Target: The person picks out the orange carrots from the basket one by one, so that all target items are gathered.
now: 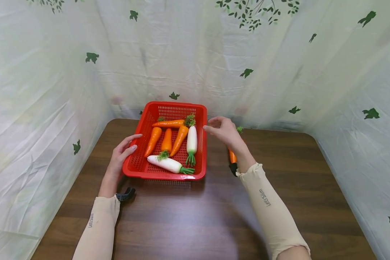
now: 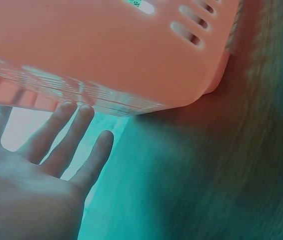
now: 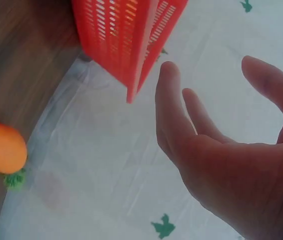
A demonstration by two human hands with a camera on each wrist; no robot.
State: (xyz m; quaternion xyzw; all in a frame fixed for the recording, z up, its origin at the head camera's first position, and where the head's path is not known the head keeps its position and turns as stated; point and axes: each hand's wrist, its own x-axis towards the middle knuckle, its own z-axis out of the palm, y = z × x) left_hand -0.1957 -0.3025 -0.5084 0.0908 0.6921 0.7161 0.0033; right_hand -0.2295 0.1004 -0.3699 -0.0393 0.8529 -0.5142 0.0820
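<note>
A red plastic basket [image 1: 162, 176] with slotted walls stands toward the back of the table. In it lie several orange carrots [image 1: 180, 140] with green tops and two white radishes [image 1: 191, 139] with green stems. My left hand [image 1: 118, 155] is at the basket's left side, its fingers extended; the left wrist view has the fingertips [image 2: 85, 111] right at the slotted wall. Just off the right rim, my right hand [image 1: 227, 133] hovers with loosely bent fingers and nothing between them. In the right wrist view, a gap separates those fingers [image 3: 169, 95] from the basket.
Orange carrots [image 1: 233, 157] lie on the table right of the basket, partly hidden behind my right forearm. The brown wooden table [image 1: 182, 224] is enclosed by a pale curtain [image 1: 188, 65] with green leaf shapes at the back and sides.
</note>
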